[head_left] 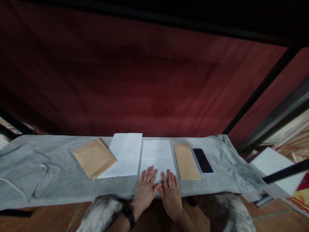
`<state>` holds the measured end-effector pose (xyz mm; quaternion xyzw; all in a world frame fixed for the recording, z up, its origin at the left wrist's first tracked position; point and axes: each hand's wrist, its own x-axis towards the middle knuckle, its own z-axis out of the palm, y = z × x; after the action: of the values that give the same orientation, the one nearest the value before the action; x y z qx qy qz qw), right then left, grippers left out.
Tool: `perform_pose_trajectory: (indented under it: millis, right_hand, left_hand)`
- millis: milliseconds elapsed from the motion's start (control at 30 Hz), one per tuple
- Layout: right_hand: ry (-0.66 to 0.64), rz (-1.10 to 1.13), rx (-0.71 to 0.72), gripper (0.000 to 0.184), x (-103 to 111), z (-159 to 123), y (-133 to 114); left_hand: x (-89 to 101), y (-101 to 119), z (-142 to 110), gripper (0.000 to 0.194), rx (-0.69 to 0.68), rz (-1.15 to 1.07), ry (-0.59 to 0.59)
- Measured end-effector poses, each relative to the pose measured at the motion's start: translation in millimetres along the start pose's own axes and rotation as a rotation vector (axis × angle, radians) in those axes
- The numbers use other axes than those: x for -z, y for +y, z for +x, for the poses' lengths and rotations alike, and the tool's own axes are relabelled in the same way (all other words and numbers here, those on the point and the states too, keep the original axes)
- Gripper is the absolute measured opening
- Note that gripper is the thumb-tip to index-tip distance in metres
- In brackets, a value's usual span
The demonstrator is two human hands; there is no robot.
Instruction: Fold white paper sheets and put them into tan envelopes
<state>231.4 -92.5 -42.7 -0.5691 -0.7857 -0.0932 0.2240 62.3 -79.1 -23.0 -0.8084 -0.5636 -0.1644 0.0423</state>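
My left hand [145,188] and my right hand [170,191] lie side by side, fingers stretched flat, on the near end of a white sheet of paper [158,154]. A black band circles my left wrist. Left of that sheet lies a second white paper [125,154], and beyond it a stack of brown envelopes [94,158]. Just right of my hands lies a single brown envelope [186,161], with a black phone [202,160] beside it, screen dark.
Everything rests on a grey cloth [48,174] over a low surface, with a thin white cord [43,167] at the left. A dark red backdrop rises behind. White boards [272,164] and a black bar lie at the right on the wooden floor.
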Motion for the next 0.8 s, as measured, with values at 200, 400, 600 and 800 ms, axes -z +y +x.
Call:
perform_pose_trajectory:
  millis: [200, 400, 600, 800]
  right_hand:
    - [0.038, 0.003, -0.044, 0.068, -1, -12, 7]
    - [-0.020, 0.049, -0.142, 0.059, -1, 7, 7]
    - [-0.112, 0.128, -0.079, 0.053, -8, 55, -1]
    - [-0.046, 0.076, -0.032, 0.051, -29, 63, 3]
  left_hand:
    - [-8.1, -21, -14, 0.068, 0.112, 0.030, 0.094]
    - [-6.0, -16, -11, 0.061, 0.138, 0.030, 0.113]
    - [-1.1, -7, 16, 0.054, 0.048, -0.025, 0.058]
    - [-15.4, -17, 31, 0.058, 0.053, -0.025, 0.037]
